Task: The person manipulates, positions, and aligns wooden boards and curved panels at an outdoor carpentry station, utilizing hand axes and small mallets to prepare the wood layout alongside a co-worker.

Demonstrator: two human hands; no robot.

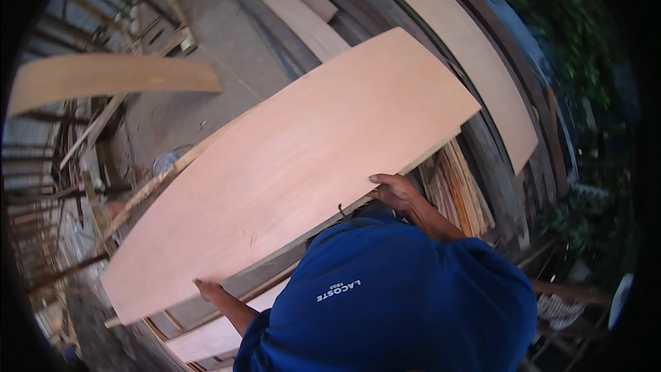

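A long, pale pinkish plywood panel (289,158) stretches slantwise in front of me, from lower left to upper right. My left hand (208,291) grips its near edge toward the left end, and only the thumb side shows clearly. Farther right, my right hand (399,193) is closed on the same edge, its thumb lying on the top face and its other fingers out of sight below. A wooden frame or board edge (430,148) shows just under the panel's near side. My body in a blue shirt leans close to the panel.
Long boards (475,48) lie along the right and far side, beside green foliage (558,34). Another plywood sheet (117,79) stands at the left among wooden racks. Stacked timber (458,186) is near my right arm. Concrete floor (227,62) shows beyond the panel.
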